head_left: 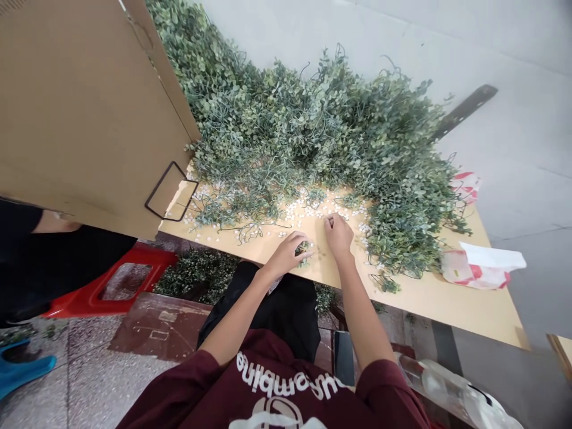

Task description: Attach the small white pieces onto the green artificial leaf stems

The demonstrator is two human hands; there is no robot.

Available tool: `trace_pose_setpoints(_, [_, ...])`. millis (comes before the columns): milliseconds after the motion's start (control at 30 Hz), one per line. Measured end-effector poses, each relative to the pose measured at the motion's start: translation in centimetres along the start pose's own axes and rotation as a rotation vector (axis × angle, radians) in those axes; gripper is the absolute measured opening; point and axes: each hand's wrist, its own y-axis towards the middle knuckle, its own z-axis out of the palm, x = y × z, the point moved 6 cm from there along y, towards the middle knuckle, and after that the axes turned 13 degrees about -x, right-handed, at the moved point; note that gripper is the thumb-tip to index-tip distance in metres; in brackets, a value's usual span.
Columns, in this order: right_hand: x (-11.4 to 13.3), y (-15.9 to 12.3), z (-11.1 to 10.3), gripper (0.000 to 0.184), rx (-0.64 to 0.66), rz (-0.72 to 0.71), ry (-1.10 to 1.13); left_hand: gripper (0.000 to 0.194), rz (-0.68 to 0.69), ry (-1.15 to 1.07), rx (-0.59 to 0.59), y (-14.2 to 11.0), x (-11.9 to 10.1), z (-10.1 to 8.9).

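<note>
My left hand (285,255) is near the table's front edge, its fingers curled round a small sprig of artificial green leaves (304,246). To its right, my right hand (338,233) is closed in a pinch just above the tabletop; whatever its fingers hold is hidden or too small to make out. Many small white round pieces (297,210) lie scattered beyond both hands. Behind them rises a large heap of artificial leafy stems (313,119), spreading down the right side of the table (473,310). A few loose stems (250,229) lie to the left of my hands.
A big cardboard sheet (89,107) stands at the left, with a black wire frame (172,190) by its lower corner. A tissue pack (480,266) lies on the right. Below are a red plastic stool (120,280) and more foliage (199,274). Another person's dark clothing shows at far left.
</note>
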Motion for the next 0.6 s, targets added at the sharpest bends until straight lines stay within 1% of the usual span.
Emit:
trace_pose_setpoints(133, [-0.1,-0.9,-0.5,0.017,-0.02,0.014,0.078,0.021,0.015,0.046,-0.026,-0.1,0.2,0.3])
trace_pose_setpoints(200, [-0.2,-1.4,-0.8,0.019,0.0,0.006,0.171,0.022,0.004,0.065,-0.035,-0.2,0.3,0.4])
trace_pose_setpoints(267, [-0.3,-2.0,-1.2,0.022,0.04,0.023,0.315,0.024,-0.008,0.081,-0.035,-0.2,0.4,0.4])
trace_pose_setpoints(333, [-0.3,-2.8,-1.6,0.026,0.117,0.09,0.527,0.025,-0.017,0.086,-0.042,-0.3,0.3,0.3])
trace_pose_setpoints(400, [0.1,-4.2,-1.9,0.034,0.247,0.189,0.743,0.025,-0.038,0.079,-0.063,-0.4,0.2,0.0])
trace_pose_setpoints(467, [0.5,-6.0,-2.2,0.038,0.382,0.266,0.887,0.025,-0.066,0.065,-0.09,-0.5,0.2,-0.3])
trace_pose_setpoints(533, [0.7,-7.7,-2.8,0.036,0.428,0.306,0.959,0.025,-0.096,0.05,-0.109,-0.5,0.2,-0.5])
trace_pose_setpoints(600, [0.5,-9.1,-3.2,0.035,0.414,0.356,0.998,0.025,-0.127,0.036,-0.122,-0.6,0.3,-0.7])
